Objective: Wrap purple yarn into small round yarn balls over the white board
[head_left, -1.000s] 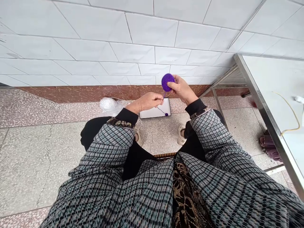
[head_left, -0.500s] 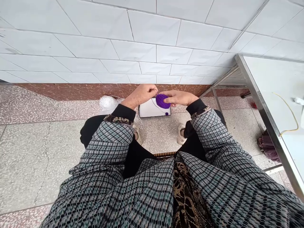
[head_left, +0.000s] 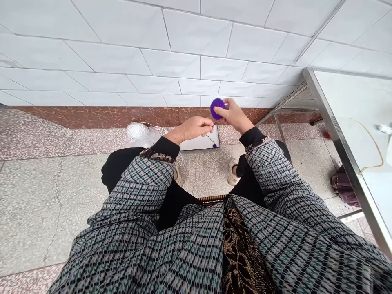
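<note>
A purple ball of yarn is held up in my right hand, thumb on its near face and fingers behind it. Just below and to its left, my left hand pinches the purple yarn strand, which runs up to the ball. Under my hands a shallow white box with dark edges lies on the floor, partly covered by my left hand. At its right corner rests a small purple clump of yarn, with a thin strand leading up from it.
To the left, a white ball of yarn in clear plastic sits on the floor near the tiled wall. My shoes flank the box. At right stands a metal-edged table with a yellow cord on it. A dark red bundle lies beneath.
My right hand has raised and turned the purple yarn ball away from me. My left hand has moved right and slightly down, still pinching the strand, and now sits below the ball.
</note>
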### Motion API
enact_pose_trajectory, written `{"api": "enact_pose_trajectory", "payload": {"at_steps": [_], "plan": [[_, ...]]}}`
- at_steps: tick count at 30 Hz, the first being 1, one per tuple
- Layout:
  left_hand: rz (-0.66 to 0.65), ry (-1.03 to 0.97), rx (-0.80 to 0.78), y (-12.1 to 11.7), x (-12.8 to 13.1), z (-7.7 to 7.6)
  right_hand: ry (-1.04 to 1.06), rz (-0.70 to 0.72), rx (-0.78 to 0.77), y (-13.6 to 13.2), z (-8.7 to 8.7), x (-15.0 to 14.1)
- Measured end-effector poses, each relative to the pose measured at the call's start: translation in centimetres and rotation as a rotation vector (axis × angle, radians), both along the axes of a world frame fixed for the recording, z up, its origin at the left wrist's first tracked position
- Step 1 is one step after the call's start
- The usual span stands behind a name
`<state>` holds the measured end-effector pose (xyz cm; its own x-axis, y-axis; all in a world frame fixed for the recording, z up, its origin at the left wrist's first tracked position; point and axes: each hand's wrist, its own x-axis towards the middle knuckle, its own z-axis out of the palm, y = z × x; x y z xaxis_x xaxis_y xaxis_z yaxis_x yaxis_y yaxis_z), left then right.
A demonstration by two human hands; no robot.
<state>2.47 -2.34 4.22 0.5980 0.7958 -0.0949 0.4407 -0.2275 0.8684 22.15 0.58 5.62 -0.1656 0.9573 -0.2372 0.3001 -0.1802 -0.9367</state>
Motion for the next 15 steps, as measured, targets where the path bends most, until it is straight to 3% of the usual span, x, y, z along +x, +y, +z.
{"api": "enact_pose_trajectory", "payload": {"at_steps": [3,6,10,15], "plan": [[0.073,-0.008,0.074,0.1,-0.9,0.6,-0.172,0.208,-0.095,-0.7,0.6,-0.2],[0.137,-0.016,0.115,0.3,-1.7,0.9,-0.213,0.453,-0.172,-1.3,1.3,-0.1],[0.145,-0.062,0.108,0.6,-2.3,0.9,-0.038,0.653,-0.199,-1.1,1.2,0.7],[0.181,-0.145,0.054,1.0,-2.7,0.5,0.224,0.859,-0.068,-0.4,0.1,1.8]]}}
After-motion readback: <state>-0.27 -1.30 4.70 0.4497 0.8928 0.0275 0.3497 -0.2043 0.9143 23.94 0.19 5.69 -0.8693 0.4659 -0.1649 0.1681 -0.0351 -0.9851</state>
